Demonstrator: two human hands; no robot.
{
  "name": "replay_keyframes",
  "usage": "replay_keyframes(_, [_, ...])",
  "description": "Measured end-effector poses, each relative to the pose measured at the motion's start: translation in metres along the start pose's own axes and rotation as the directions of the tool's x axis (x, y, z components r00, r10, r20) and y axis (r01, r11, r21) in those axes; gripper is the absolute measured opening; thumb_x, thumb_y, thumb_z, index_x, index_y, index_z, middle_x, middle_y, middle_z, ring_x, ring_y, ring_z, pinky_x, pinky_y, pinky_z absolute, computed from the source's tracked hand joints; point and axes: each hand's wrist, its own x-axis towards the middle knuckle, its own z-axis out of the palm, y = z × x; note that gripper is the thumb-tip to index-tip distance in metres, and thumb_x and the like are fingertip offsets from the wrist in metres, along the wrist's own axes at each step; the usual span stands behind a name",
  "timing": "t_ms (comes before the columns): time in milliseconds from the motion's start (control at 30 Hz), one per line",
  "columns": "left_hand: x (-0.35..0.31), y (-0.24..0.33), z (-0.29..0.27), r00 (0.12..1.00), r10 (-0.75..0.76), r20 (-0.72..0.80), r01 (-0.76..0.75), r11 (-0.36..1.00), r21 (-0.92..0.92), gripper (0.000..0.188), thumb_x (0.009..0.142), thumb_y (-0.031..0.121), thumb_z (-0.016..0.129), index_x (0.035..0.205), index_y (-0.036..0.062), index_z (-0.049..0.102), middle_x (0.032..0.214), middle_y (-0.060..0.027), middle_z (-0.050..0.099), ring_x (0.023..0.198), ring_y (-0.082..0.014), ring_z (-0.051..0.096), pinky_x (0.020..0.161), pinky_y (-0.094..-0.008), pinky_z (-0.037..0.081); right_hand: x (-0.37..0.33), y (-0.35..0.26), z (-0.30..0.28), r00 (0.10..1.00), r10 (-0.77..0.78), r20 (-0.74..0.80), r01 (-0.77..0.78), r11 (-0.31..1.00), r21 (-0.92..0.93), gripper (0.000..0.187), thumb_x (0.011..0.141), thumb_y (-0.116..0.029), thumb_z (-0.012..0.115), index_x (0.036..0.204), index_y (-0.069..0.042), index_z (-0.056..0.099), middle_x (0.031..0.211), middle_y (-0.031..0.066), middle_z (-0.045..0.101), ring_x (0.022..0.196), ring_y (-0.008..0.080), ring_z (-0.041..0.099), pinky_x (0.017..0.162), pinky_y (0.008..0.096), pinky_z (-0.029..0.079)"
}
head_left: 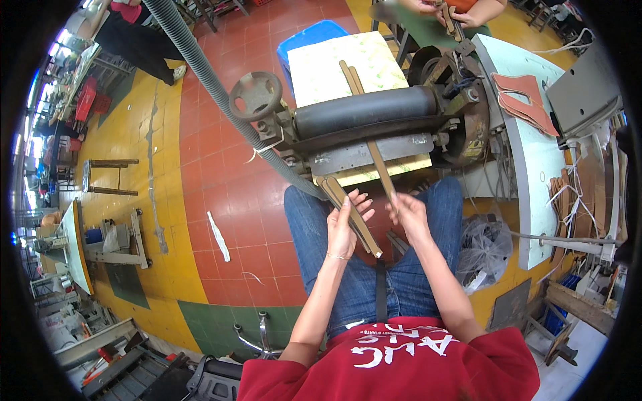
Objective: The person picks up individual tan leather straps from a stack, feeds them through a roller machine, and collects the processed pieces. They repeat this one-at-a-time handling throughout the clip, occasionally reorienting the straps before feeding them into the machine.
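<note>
A small stack of long, narrow brown strips (349, 212), leather-like with rounded far ends, lies in my left hand (343, 230). My thumb presses across the stack while the other fingers spread to its right. Between the fingers of my right hand (407, 215) is the near end of a single brown strip (380, 164). This strip runs up to the roller machine (368, 112), and its far part is hidden beneath the machine's metal plate (348, 158). Beyond the dark roller, two more brown strips (353, 77) lie on a pale patterned board (314, 67).
The machine has a handwheel (256, 97) at its left. A grey ribbed hose (200, 70) slants past it. At right, a pale table (535, 200) carries orange-brown cut pieces (525, 103). A plastic bag (483, 250) sits by my right knee. Across the machine, another person's hands (461, 15) hold brown strips.
</note>
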Motion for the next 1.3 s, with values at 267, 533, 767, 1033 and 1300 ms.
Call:
replay_keyframes(267, [-0.011,0.014,0.006,0.999,0.027,0.032,-0.024,0.996,-0.089,0.043,0.098,0.026,0.037,0.123,-0.0082,0.044,0.119,-0.0198,0.052,0.11,-0.0273,0.054,0.095,-0.0395,0.046,0.008,-0.022,0.028,0.988,-0.155,0.019,0.146,0.867,-0.476,0.081,0.082,-0.033,0.067,0.137,0.007,0.023,0.13,0.0213,0.044,0.117,0.0277,0.048,0.095,0.0346,0.041])
replay_keyframes(533, [-0.02,0.028,0.027,0.987,0.107,0.122,-0.114,0.992,0.052,0.04,0.097,0.026,0.041,0.12,-0.0061,0.049,0.12,-0.0175,0.053,0.114,-0.0255,0.052,0.096,-0.0365,0.045,-0.084,-0.043,0.032,0.916,-0.34,0.214,0.402,0.799,-0.448,0.016,0.082,-0.012,0.066,0.093,0.0,0.066,0.077,0.0054,0.062,0.062,0.01,0.061,0.055,0.0235,0.048])
replay_keyframes(767, [-0.039,0.03,0.046,0.964,0.211,0.159,-0.249,0.927,0.28,0.04,0.097,0.027,0.041,0.121,-0.0037,0.05,0.113,-0.0133,0.057,0.102,-0.0185,0.056,0.083,-0.0301,0.048,-0.093,-0.054,0.035,0.91,-0.352,0.222,0.413,0.826,-0.385,0.015,0.086,-0.013,0.062,0.087,0.002,0.059,0.074,0.0048,0.059,0.057,0.0072,0.056,0.05,0.0224,0.045])
replay_keyframes(1033, [-0.056,0.034,0.043,0.977,0.212,-0.024,-0.192,0.923,0.333,0.024,0.089,0.015,0.06,0.105,-0.0025,0.058,0.078,-0.0009,0.056,0.062,-0.0044,0.047,0.055,-0.0194,0.038,-0.105,-0.075,0.026,0.878,-0.455,0.148,0.47,0.763,-0.443,0.015,0.089,-0.012,0.058,0.089,0.002,0.057,0.076,0.0071,0.058,0.061,0.0108,0.058,0.053,0.0237,0.046])
replay_keyframes(1300, [-0.073,0.038,0.055,0.996,0.078,0.049,-0.087,0.972,0.218,0.014,0.09,0.014,0.059,0.094,0.0009,0.06,0.065,0.0036,0.051,0.052,-0.0026,0.037,0.047,-0.019,0.029,-0.12,-0.093,0.032,0.87,-0.433,0.235,0.493,0.782,-0.383,0.014,0.088,-0.01,0.059,0.09,0.003,0.06,0.075,0.0074,0.058,0.061,0.0121,0.058,0.053,0.0241,0.046])
